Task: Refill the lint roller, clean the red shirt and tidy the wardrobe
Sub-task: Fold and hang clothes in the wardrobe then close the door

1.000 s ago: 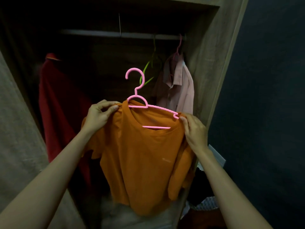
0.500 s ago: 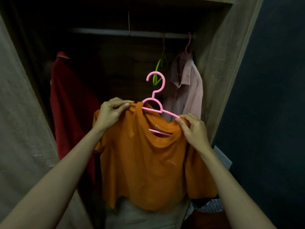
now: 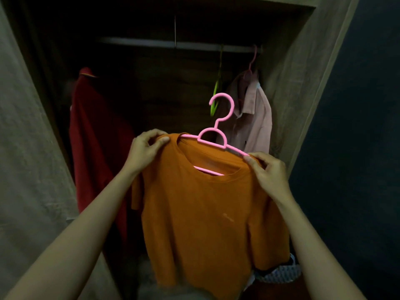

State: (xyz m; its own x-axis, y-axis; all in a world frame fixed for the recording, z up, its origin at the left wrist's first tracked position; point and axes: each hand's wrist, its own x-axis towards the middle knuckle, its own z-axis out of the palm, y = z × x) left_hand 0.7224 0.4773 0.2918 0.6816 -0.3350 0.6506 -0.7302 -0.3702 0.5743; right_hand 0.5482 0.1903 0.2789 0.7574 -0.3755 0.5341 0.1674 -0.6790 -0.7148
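The left hand (image 3: 145, 148) is closed on the left shoulder of an orange T-shirt (image 3: 205, 213), thumb on top and fingers curled beneath. The right hand (image 3: 268, 172) pinches the shirt's right shoulder where the end of a pink hanger (image 3: 212, 143) goes under the cloth.

Compared with a second ago, the hanger dips more steeply and the shirt hangs flatter and wider. The hanger's long axis runs from hand to hand, lower at the right, with its hook pointing up and opening leftward.

Beyond and left of the left hand, the red shirt (image 3: 97, 148) hangs in the wardrobe (image 3: 287, 83), collar up, length vertical. Above the right hand, a pale pink collared shirt (image 3: 253, 118) and a green hanger (image 3: 215, 98) hang from the rail (image 3: 151, 43).
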